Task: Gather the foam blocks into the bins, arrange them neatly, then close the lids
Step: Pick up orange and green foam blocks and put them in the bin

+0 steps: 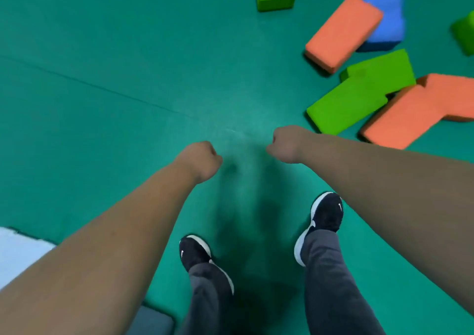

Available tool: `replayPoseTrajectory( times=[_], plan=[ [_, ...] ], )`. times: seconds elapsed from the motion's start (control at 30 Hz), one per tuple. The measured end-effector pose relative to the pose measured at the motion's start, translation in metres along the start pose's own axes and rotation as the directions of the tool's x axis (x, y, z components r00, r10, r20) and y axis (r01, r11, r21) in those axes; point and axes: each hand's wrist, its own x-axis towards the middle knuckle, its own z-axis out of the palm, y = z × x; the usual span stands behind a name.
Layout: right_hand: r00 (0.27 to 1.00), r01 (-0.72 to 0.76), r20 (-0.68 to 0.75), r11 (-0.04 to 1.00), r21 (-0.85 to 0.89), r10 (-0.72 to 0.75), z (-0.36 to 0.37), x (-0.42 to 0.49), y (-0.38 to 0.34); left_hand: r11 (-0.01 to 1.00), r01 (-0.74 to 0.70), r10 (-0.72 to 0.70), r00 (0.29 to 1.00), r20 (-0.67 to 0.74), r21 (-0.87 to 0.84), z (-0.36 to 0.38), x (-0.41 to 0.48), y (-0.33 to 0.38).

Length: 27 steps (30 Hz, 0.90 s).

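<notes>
Hanging over the floor (128, 52), left hand (202, 158) and right hand (286, 144) form fists.

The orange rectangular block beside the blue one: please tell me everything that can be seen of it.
The orange rectangular block is a plain brick shape, apparently foam, with a matte top and darker side faces. It lies diagonally on the green floor, its far end covering part of the blue block, perhaps propped on it. Nothing holds it.

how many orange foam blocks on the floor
2: an orange rectangular foam block at upper right against a blue foam block, and an orange L-shaped foam block at the right edge. Others may lie outside view.
</notes>
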Motion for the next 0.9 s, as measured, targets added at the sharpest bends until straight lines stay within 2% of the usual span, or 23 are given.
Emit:
replayPoseTrajectory(
  times=[0.27, 0.4, 0.53, 0.67, 0.73, 0.83, 0.9],
  plan=[
    [0.980, -0.192, -0.008, 0.952, 0.239, 0.200, -0.013, -0.024, 0.238, 0.974, -0.160, 0.136, 0.979, 0.149, 0.163, 0.039, 0.074, 0.225],
    [0.943, -0.292, -0.033, 0.872, 0.393, 0.331, -0.019, -0.041, 0.322, 0.952, -0.232, 0.192, 0.961, 0.200, 0.198, 0.056, 0.099, 0.315],
    [0.917, -0.363, -0.005, 0.836, 0.411, 0.400, -0.012, -0.043, 0.382, 0.900, -0.318, 0.266, 0.942, 0.205, 0.297, 0.076, 0.133, 0.382],
    [0.904, -0.404, 0.014, 0.840, 0.362, 0.428, 0.002, -0.016, 0.425, 0.816, -0.378, 0.346, 0.925, 0.156, 0.437, 0.107, 0.181, 0.426],
    [0.885, -0.418, -0.031, 0.822, 0.387, 0.464, 0.006, 0.007, 0.440, 0.768, -0.422, 0.420, 0.900, 0.119, 0.481, 0.120, 0.207, 0.443],
    [0.823, -0.424, -0.154, 0.771, 0.475, 0.547, 0.012, 0.046, 0.466, 0.627, -0.524, 0.578, 0.809, 0.107, 0.576, 0.137, 0.247, 0.466],
    [0.766, -0.430, -0.224, 0.738, 0.520, 0.603, 0.016, 0.072, 0.483, 0.468, -0.597, 0.664, 0.724, 0.187, 0.652, 0.144, 0.270, 0.480]
  ],
)
